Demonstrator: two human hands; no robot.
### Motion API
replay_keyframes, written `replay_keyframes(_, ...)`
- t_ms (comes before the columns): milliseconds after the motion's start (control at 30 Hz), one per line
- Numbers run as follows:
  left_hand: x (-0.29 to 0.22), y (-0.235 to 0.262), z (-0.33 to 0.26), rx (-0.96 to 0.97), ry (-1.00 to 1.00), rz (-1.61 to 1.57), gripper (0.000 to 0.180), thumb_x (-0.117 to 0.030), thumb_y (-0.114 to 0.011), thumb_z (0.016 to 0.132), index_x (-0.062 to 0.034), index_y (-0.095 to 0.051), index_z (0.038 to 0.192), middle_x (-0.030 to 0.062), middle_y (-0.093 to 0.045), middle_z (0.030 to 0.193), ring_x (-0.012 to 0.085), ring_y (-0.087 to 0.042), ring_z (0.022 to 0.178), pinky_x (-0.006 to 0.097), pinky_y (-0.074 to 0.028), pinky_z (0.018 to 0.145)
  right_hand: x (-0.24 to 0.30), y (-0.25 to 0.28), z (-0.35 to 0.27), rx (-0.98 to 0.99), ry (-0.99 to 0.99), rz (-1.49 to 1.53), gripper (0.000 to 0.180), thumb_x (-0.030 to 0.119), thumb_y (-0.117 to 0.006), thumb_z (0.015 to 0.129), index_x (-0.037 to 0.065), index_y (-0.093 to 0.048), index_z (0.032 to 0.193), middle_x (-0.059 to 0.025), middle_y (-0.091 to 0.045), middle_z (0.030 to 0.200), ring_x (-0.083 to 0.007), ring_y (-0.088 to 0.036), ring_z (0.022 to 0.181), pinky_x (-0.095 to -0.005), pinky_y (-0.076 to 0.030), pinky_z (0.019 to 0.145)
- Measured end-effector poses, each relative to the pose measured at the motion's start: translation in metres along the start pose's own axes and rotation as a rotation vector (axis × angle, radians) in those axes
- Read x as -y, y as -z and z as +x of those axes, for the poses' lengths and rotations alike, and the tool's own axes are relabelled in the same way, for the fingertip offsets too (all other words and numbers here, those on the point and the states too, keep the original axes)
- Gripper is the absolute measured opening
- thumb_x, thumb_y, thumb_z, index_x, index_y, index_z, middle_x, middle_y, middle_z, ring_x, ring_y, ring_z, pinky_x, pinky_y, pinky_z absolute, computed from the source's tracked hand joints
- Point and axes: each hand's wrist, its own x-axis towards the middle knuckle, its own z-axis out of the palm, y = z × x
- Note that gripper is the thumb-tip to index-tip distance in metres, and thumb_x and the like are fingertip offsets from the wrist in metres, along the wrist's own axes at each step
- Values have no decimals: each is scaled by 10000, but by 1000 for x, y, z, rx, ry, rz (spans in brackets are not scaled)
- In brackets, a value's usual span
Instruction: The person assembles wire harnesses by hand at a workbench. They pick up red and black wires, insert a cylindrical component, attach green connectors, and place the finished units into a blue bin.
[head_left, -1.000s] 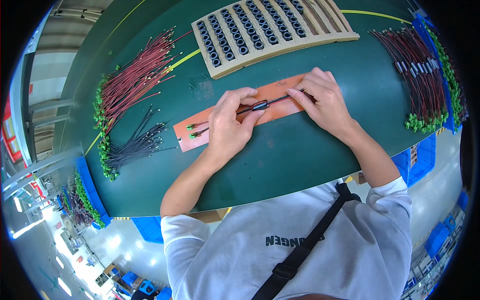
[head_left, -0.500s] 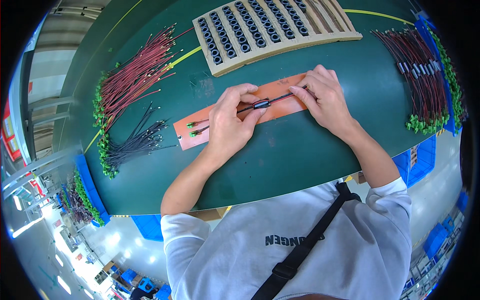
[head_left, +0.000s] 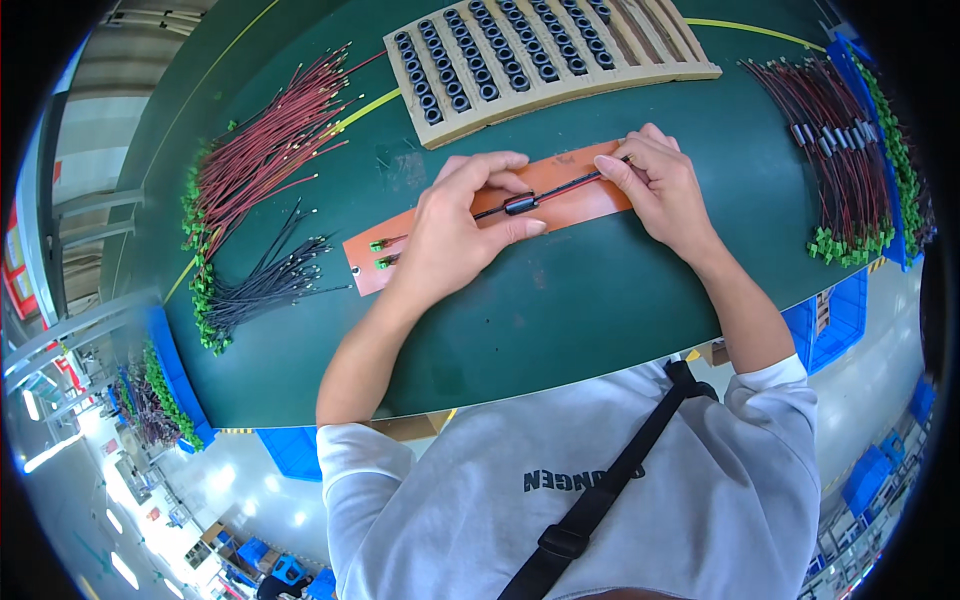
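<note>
A black ring core (head_left: 520,204) sits round a red and black wire pair (head_left: 570,189) above an orange strip board (head_left: 575,212). My left hand (head_left: 455,225) arches over the wires left of the core, thumb below it and fingers above, spread apart and not pinching it. Farther right, my right hand (head_left: 655,180) pinches the wires near their tips between thumb and fingers. Green connectors (head_left: 384,262) at the other end of the wires lie at the board's left end. My left palm hides the wires' middle stretch.
A wooden rack (head_left: 560,85) with rows of black cores stands at the far side. Bundles of red wires (head_left: 275,125) and black wires (head_left: 270,280) lie left on the green table (head_left: 560,310). Finished-looking wires with cores (head_left: 835,140) lie right, beside a blue bin (head_left: 875,130).
My left thumb and fingers have spread away from the core, which they were gripping. My right hand has shifted slightly right and up along the wires, still pinching.
</note>
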Motion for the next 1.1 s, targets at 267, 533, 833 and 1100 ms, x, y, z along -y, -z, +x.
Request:
replay_keyframes(267, -10, -8, 67, 477, 113, -60, 224, -184, -674, 981, -5, -763, 1082, 78, -751, 936, 139, -656, 851, 303, -531, 807, 0, 0, -2, 6, 4, 28, 252, 262, -702, 954, 50, -706, 818, -32, -608, 707, -204, -501, 730, -354, -379, 746)
replay_keyframes(533, -25, -15, 87, 613, 438, -195, 133, -70, -681, 932, 29, -770, 930, 40, -714, 756, 96, -623, 713, 254, -490, 666, -6, -1, -2, -5, 47, 51, 223, 233, -689, 947, 57, -715, 812, -49, -645, 726, -236, -561, 751, -370, -394, 759)
replay_keyframes(833, -10, 1, 60, 300, 49, -58, 182, -162, -724, 933, 7, -747, 998, 81, -725, 942, 140, -648, 812, 285, -520, 734, -5, 0, 3, 7, -2, 145, 258, 239, -689, 959, 51, -676, 783, -27, -591, 675, -203, -509, 706, -358, -398, 746)
replay_keyframes(1100, 32, 81, -61, -150, -166, 370, 181, -64, -821, 780, -26, -717, 924, 94, -712, 1022, 258, -653, 966, 363, -527, 845, -7, 0, 3, 21, -60, 195, 236, 209, -727, 947, 6, -708, 828, -16, -504, 644, -155, -408, 671, -316, -392, 695)
